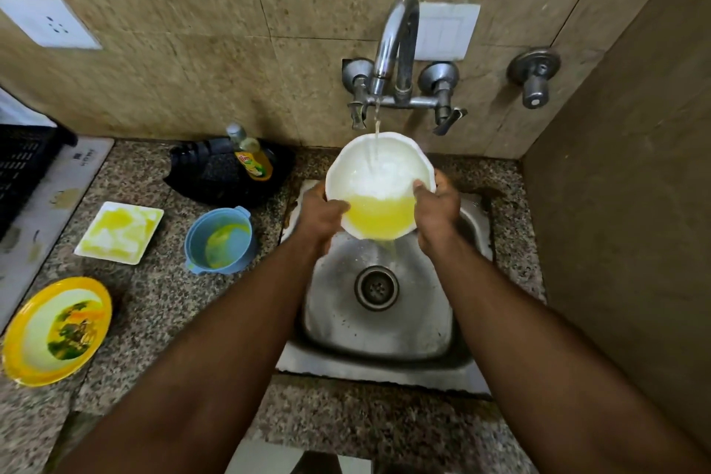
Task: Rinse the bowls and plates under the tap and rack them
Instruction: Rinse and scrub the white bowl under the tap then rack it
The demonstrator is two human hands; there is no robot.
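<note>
You hold the white bowl (379, 181) under the running tap (396, 50), over the sink (334, 323).

Your left hand (321, 214) has its grip on the bowl's rim at 9 o'clock, thumb curled inside; your right hand (436, 206) grips the rim at 3 o'clock the same way. The bowl tilts toward you, and yellow water pools at its near edge and spills into the sink. On the bench (161, 304), at 9 o'clock from the sink, stand a blue bowl (219, 240) and a square white plate (119, 232), both smeared yellow. A yellow-rimmed bowl (55, 331) sits at 8 o'clock, a soap bottle (250, 158) at 11 o'clock.
</note>
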